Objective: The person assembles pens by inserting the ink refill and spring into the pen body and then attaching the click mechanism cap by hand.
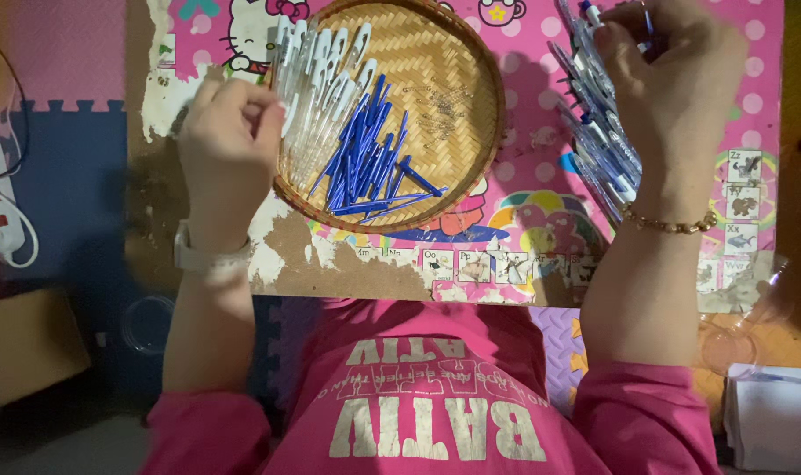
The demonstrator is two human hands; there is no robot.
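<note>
In the head view, our left hand (229,132) pinches clear pen barrels (317,70) at the woven tray (471,132), upper centre; our right hand (673,79) grips a bundle of assembled pens (594,141), upper right. We judge them light, stiff, slippery (best held mid-barrel).

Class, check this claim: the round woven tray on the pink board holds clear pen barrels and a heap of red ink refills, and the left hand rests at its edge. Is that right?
Not quite. The head view shows the ink refills in the woven tray are blue, not red. The rest stands: clear pen barrels lie in the tray on the pink board, and the left hand rests at its edge.
</note>
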